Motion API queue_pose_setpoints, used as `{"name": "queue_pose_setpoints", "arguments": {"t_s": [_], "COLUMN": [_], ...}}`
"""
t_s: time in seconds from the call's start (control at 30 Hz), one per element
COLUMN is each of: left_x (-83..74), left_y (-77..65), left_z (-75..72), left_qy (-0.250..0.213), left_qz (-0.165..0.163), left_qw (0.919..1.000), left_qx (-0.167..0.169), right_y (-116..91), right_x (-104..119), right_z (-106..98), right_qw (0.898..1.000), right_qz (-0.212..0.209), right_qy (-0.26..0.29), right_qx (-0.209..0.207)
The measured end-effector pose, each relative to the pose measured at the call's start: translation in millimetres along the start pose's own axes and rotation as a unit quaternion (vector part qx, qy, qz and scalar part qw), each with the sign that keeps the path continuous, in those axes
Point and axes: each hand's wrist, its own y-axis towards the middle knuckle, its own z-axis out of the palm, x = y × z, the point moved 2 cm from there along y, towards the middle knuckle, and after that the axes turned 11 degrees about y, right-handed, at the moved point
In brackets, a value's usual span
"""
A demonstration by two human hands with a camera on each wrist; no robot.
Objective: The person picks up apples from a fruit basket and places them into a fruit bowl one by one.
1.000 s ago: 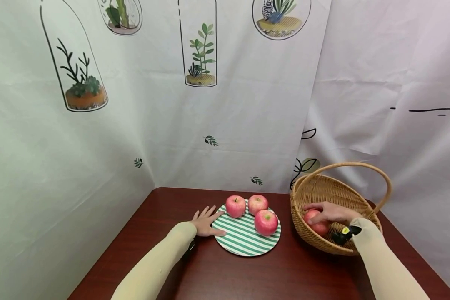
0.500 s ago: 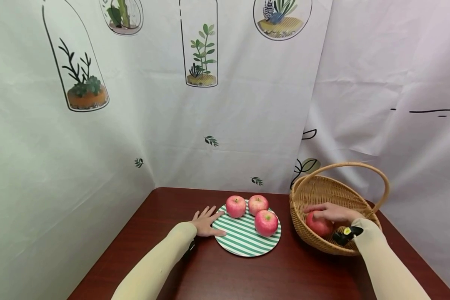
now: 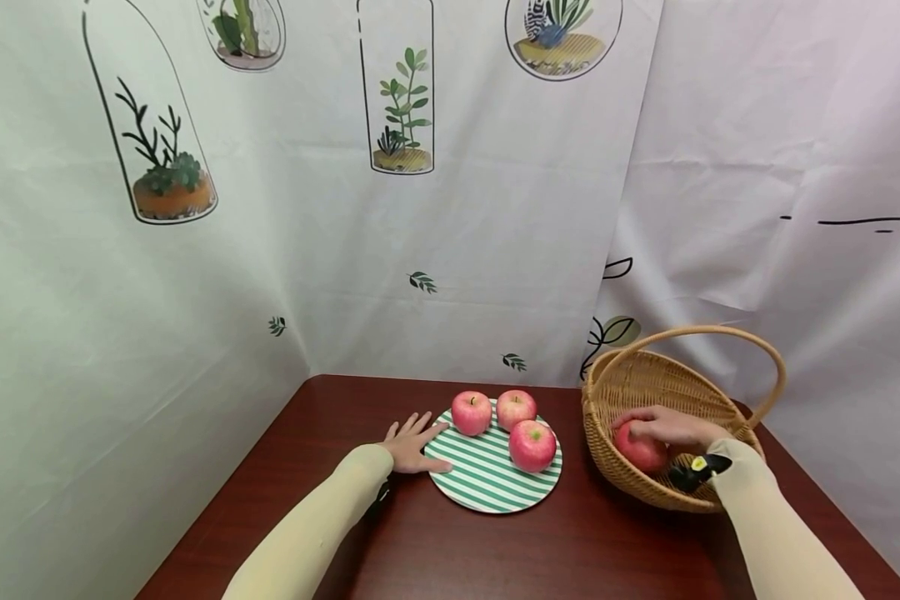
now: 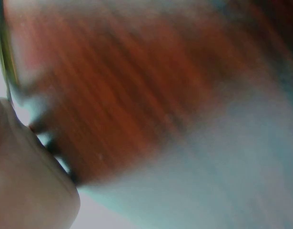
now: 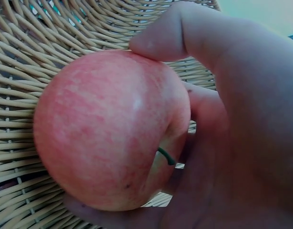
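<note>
Inside a wicker basket [image 3: 667, 387] at the right, my right hand [image 3: 672, 426] holds a red apple [image 3: 641, 450]. The right wrist view shows this apple [image 5: 103, 129] close up, its short stem facing the palm. Thumb and fingers curve around it on opposite sides, and woven wicker lies behind. My left hand [image 3: 412, 446] lies with fingers spread at the left rim of a round green-and-white striped plate [image 3: 468, 479]. Its thumb and index finger touch that rim. On the plate sit three apples: one back left [image 3: 471, 413], one back right [image 3: 516, 409], one front right [image 3: 532, 446].
A dark red-brown wooden table [image 3: 495, 554] carries everything. White fabric [image 3: 450, 333] printed with plants hangs behind and along the sides. The basket's tall handle [image 3: 720, 331] arches over it. The left wrist view is blurred, showing mostly wood grain.
My right hand and the apple have shifted slightly to the right within the basket, and its fingers have settled over the apple's top. The basket moved a little. My left hand stays still.
</note>
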Motion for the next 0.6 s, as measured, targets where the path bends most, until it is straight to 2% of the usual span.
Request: {"name": "queue_pose_setpoints", "arguments": {"t_s": [0.2, 0.6], "left_x": [1.2, 4.3], "left_y": [-0.8, 5.7], "left_z": [1.5, 6.0], "left_qy": [0.000, 0.001], "left_qz": [-0.002, 0.002], "left_qw": [1.0000, 1.0000], "left_qx": [-0.001, -0.001], "right_y": [1.5, 1.2], "right_x": [-3.5, -0.4], "right_z": [0.6, 3.3], "right_qw": [1.000, 0.998], "right_qz": [0.009, -0.001], "right_qy": [0.009, -0.042], "right_qx": [-0.010, -0.040]}}
